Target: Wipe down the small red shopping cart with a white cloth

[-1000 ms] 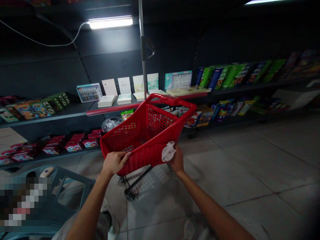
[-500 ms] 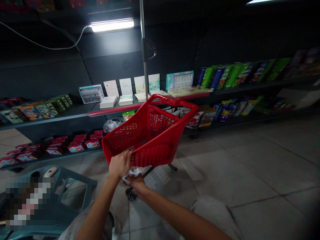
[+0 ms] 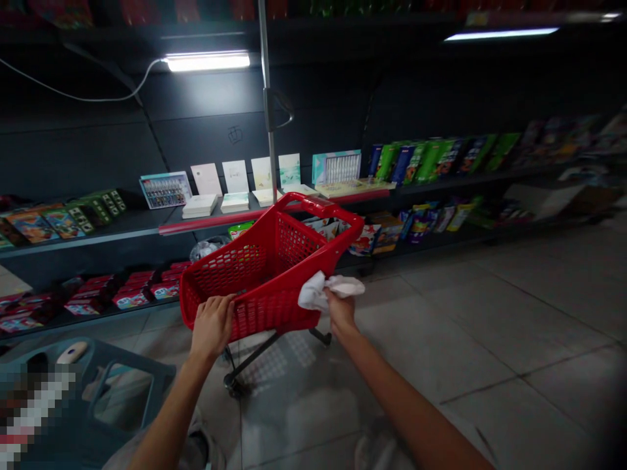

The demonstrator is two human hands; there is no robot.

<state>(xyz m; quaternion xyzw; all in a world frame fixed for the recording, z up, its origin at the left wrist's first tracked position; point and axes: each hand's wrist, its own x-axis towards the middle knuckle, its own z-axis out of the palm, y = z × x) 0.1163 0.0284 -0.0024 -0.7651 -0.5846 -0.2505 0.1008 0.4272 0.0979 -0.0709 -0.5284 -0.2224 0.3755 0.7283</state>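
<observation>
A red plastic shopping cart (image 3: 274, 261) stands on the tiled floor in front of me, tilted, with an open mesh basket. My left hand (image 3: 211, 324) grips the near rim of the basket at its left corner. My right hand (image 3: 339, 309) is closed on a crumpled white cloth (image 3: 327, 289), held against the basket's near right corner. Both forearms reach up from the bottom of the view.
Dark shelves (image 3: 98, 228) run along the wall behind the cart, stocked with coloured boxes, cards and paint sets. A metal pole (image 3: 268, 111) rises behind the cart. A blue-grey plastic stool (image 3: 122, 391) stands at the lower left. Tiled floor (image 3: 490, 326) stretches to the right.
My right hand carried the white cloth from under the basket's left corner back to its right corner. My left hand kept its hold on the rim. The cart shifted slightly left.
</observation>
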